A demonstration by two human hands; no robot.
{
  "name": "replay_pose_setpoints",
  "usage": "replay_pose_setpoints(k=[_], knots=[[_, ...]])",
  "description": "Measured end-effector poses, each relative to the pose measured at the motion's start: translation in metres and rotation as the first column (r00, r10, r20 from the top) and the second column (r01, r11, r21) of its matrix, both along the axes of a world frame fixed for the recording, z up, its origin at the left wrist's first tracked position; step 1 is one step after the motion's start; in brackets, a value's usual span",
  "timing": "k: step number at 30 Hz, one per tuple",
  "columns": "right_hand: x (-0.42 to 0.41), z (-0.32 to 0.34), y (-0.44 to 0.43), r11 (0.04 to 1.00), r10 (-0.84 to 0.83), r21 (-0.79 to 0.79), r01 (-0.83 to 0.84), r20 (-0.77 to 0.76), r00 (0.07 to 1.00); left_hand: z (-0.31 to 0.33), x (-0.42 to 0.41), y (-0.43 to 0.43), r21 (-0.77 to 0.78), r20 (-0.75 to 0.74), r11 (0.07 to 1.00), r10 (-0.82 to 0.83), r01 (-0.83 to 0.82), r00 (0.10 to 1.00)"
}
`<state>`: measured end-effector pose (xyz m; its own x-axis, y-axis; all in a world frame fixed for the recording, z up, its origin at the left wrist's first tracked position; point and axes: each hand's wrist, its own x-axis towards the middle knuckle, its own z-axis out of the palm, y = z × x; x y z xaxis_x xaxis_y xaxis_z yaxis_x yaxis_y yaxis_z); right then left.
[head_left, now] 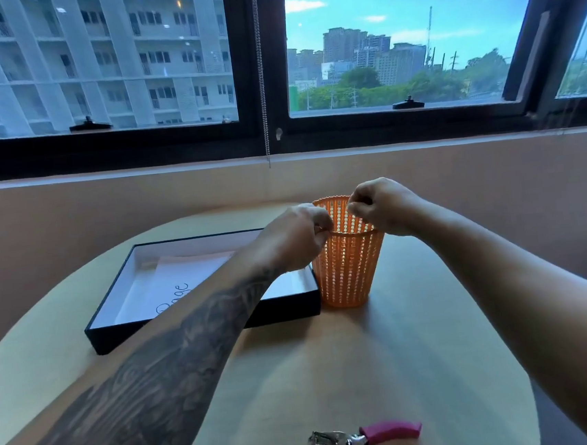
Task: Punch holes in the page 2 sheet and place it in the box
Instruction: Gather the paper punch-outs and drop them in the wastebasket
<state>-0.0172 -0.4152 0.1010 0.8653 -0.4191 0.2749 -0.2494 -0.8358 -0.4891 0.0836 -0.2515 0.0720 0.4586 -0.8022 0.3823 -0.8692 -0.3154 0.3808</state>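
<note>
A white sheet [172, 284] with handwritten "Page" lies inside the shallow black box [202, 329] at the table's left; my left forearm hides its number. Both hands hover over the rim of an orange perforated basket [348, 270] just right of the box. My left hand [297, 236] is at the basket's left rim with its fingertips pinched together. My right hand [380, 206] is above the right rim, fingers curled and pinched too. Whether either pinch holds anything is too small to tell. The hole punch [363, 441], metal with pink handles, lies alone near the table's front edge.
The round wooden table [423, 353] stands against a beige wall below a wide window. A blind cord [261, 82] hangs down the middle of the window frame. Dark floor shows past the table's right edge.
</note>
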Motion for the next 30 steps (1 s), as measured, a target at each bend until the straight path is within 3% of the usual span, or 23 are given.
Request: replay_pose_setpoints(k=[7,30], knots=[[0.0,-0.003,-0.003,0.992,-0.004,0.128,0.01,-0.044,0.999,-0.003,-0.003,0.005,-0.021,-0.018,1.0,-0.001,0.001,1.0],[-0.003,-0.005,-0.007,0.992,0.042,0.12,-0.036,-0.043,0.998,-0.011,-0.009,0.008,0.01,0.011,0.999,0.041,-0.042,0.999]])
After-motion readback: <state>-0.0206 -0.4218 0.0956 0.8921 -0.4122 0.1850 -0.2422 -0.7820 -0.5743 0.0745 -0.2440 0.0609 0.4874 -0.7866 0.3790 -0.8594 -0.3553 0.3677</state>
